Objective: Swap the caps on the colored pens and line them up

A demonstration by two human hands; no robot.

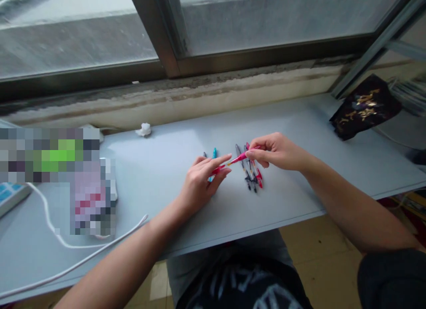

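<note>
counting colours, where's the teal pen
In the head view, the teal pen lies on the table, partly hidden by the left hand, left of the grouped pens.

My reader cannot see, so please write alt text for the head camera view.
A person's left hand and right hand hold a red pen over a pale desk, where several other pens lie; a window is behind.

Pink-red pen (pixel 238 158): slanted, spanning from the fingertips of the right hand (pixel 274 151) to those of the left hand (pixel 200 176). A yellow portion shows between the two grips; a red section sits at the left fingertips. Whether these parts are joined cannot be determined. Two dark pens (pixel 252 182) and a red pen (pixel 259 180): side by side, partly beneath the right grip. Teal pen (pixel 214 153): flat, partly hidden behind the left fingers.
</note>
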